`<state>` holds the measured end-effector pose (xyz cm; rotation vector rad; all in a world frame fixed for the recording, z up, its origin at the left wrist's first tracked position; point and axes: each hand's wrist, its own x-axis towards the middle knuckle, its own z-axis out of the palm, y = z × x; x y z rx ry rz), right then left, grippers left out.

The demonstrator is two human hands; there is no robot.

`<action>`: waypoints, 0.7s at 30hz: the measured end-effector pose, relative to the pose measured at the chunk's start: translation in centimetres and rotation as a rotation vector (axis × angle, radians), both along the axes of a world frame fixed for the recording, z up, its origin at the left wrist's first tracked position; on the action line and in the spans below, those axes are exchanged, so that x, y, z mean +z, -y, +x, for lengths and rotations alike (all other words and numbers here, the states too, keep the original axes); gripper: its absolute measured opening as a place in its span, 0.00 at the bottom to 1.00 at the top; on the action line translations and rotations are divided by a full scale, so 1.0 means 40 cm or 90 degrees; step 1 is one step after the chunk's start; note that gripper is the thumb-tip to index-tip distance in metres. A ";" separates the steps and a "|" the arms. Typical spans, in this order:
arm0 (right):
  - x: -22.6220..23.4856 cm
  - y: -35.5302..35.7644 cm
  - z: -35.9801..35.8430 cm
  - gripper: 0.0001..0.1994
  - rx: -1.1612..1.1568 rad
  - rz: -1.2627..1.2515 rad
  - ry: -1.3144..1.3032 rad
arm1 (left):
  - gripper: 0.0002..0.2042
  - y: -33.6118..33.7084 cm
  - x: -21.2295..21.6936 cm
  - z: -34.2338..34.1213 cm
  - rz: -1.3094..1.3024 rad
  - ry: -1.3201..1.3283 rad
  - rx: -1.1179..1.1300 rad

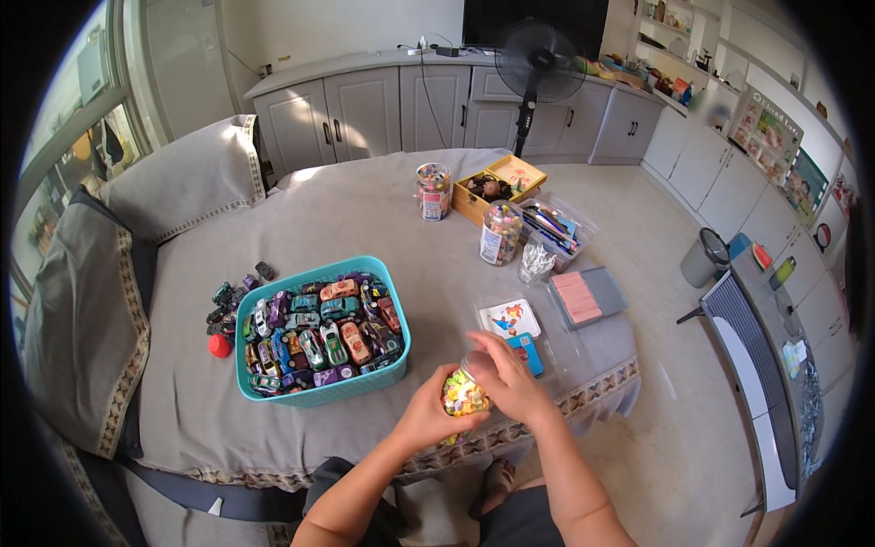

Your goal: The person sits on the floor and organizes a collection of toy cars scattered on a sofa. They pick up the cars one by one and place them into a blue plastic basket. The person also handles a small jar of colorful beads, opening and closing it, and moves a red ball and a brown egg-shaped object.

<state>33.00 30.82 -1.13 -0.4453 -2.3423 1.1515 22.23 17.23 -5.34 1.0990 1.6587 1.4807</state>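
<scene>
A clear jar of small yellow, white and pink pieces (463, 397) is in front of me, above the sofa's near edge. My left hand (428, 408) wraps round its body from the left. Over the jar's top lies my right hand (507, 381), its fingers curled about the lid (478, 366). Just beyond my right hand are a white card with a colourful picture (510, 318) and a blue card-like item (527, 354). To the left stands a teal basket (321, 399) filled with rows of toy cars (334, 349).
More toy cars (226, 310) and a red cap-like piece (219, 346) lie left of the basket. Farther back are two filled jars (434, 193), (500, 235), a yellow wooden box (471, 208), a bin of pens (583, 219) and a grey case of pink cards (609, 290). A fan (526, 118) stands behind.
</scene>
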 end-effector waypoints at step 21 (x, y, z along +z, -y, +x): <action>-0.003 0.035 -0.012 0.17 -0.046 0.019 0.055 | 0.38 -0.009 -0.028 0.021 0.026 -0.301 0.095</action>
